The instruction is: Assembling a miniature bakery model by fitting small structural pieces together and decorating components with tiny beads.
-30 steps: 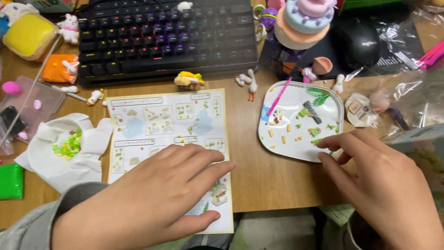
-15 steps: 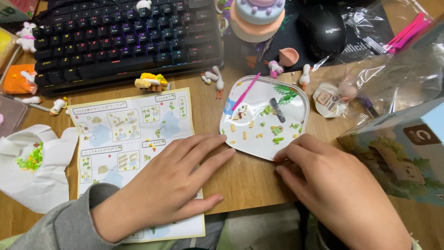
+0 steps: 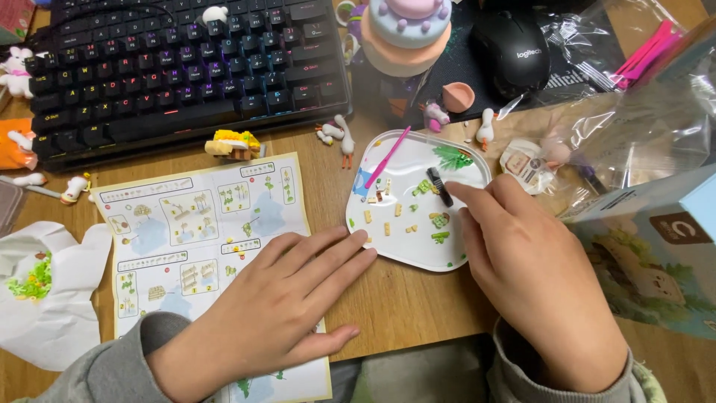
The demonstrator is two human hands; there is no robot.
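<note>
My left hand (image 3: 272,310) lies flat, fingers spread, on a printed instruction sheet (image 3: 194,216) on the wooden desk; its fingertips reach the edge of a white tray (image 3: 406,250). The tray holds several tiny green, yellow and tan building pieces, a pink stick tool (image 3: 388,157), a green leaf piece (image 3: 453,157) and a small black piece (image 3: 440,186). My right hand (image 3: 533,272) rests over the tray's right side. Its index fingertip touches the tray beside the black piece. Neither hand holds anything.
A black keyboard (image 3: 179,67) with lit keys spans the back. A pastel cake-shaped toy (image 3: 406,33) and a black mouse (image 3: 511,45) sit behind the tray. A clear plastic bag (image 3: 634,127) and a printed box (image 3: 656,254) stand right. White bags (image 3: 52,298) lie left.
The view has shifted so things sit further left. My right hand has moved up over the tray's right side, its index finger now at the black piece. My left hand stays on the sheet.
</note>
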